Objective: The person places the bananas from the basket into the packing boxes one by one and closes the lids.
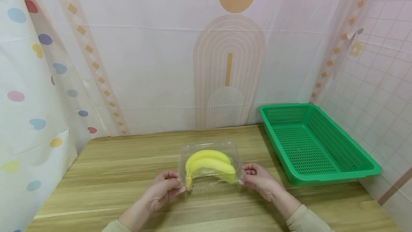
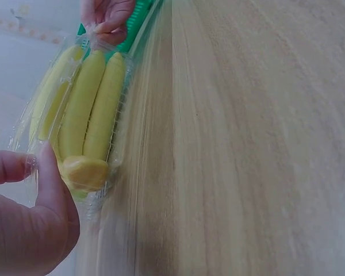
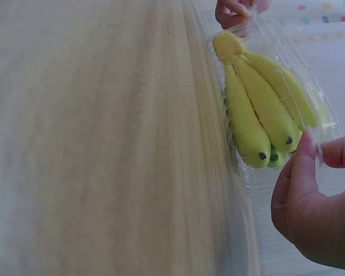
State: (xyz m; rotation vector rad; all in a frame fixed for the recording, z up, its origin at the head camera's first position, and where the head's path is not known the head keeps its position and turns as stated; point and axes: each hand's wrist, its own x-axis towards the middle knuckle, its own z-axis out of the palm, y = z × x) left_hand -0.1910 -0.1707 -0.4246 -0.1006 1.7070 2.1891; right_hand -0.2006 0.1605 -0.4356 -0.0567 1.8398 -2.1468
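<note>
A bunch of yellow bananas (image 1: pixel 209 164) lies inside a clear plastic box (image 1: pixel 237 153) near the middle of the wooden table. My left hand (image 1: pixel 164 190) pinches the box's left edge between thumb and fingers. At the opposite edge, my right hand (image 1: pixel 260 182) pinches the rim in the same way. The left wrist view shows the stem end (image 2: pixel 85 172) of the bananas close to the left hand. Dark tips (image 3: pixel 288 140) point toward the right hand in the right wrist view. Whether the box is latched, I cannot tell.
A green slotted plastic basket (image 1: pixel 299 146) stands at the table's right side, with no contents visible. Patterned cloth (image 1: pixel 154 63) hangs behind the wooden table (image 1: pixel 128 156), and more hangs along its left and right sides.
</note>
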